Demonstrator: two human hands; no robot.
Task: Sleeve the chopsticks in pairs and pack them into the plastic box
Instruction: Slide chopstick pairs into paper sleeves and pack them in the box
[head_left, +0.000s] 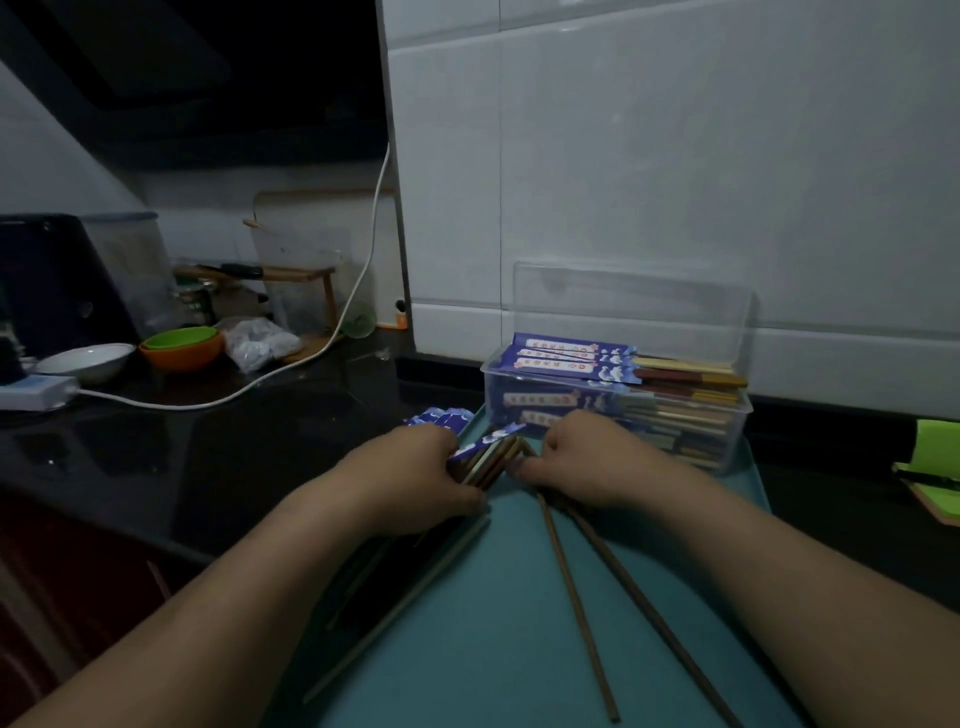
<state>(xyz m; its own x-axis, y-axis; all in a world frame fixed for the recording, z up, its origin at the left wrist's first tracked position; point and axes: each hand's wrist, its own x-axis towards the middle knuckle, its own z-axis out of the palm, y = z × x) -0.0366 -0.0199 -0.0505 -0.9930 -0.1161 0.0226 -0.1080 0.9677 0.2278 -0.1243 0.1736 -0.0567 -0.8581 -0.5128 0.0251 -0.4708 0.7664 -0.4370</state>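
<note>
My left hand (415, 475) grips a bundle of loose chopsticks (491, 460) together with a blue paper sleeve (488, 439) on the teal tray (493, 623). My right hand (587, 462) holds the upper ends of two brown chopsticks (576, 608) that run toward me across the tray. More blue sleeves (441, 418) lie behind my left hand. At the tray's far end, the clear plastic box (618, 395) holds several sleeved pairs, its lid standing open against the wall.
A dark counter extends to the left with a white cable (291, 364), a white bowl (85, 361), an orange and green bowl (182, 345) and a plastic bag. A white tiled wall is behind the box. A green item (935, 447) lies at the right edge.
</note>
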